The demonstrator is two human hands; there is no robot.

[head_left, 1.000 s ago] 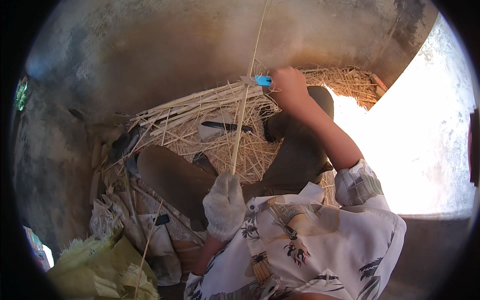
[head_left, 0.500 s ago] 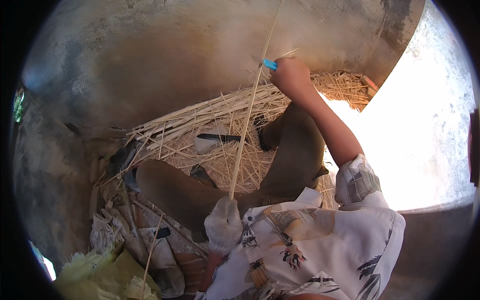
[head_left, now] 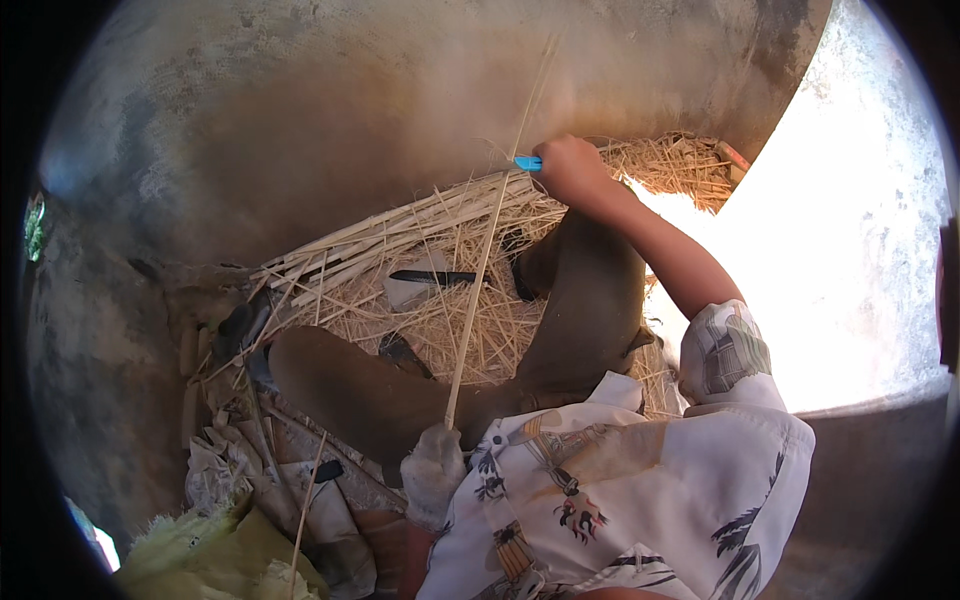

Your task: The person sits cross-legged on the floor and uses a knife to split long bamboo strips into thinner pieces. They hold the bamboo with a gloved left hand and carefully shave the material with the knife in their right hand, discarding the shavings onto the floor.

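Observation:
My left hand point(head_left: 433, 472), in a pale work glove, is closed on the lower end of a long thin pale strip point(head_left: 474, 298), perhaps bamboo. From there the strip slants up and away, its far end blurred before the wall. Bare and closed, my right hand point(head_left: 570, 166) grips a blue-handled knife point(head_left: 527, 163) set against the strip's upper part; its blade is too small to make out. Between my legs a black knife point(head_left: 432, 276) rests across a whitish block point(head_left: 402, 291) among the shavings.
A bundle of long split strips point(head_left: 400, 226) lies along the foot of the stained wall point(head_left: 300, 120). Loose shavings point(head_left: 480, 338) cover the floor between my bent legs point(head_left: 585, 310). Yellowish sacking point(head_left: 215, 548) and crumpled cloth point(head_left: 335, 520) sit at the lower left. Bright sunlight falls on the right.
My right hand and the blue-handled knife have come down the strip, nearer to me. My left hand has shifted slightly down and left, and the strip has tilted with it.

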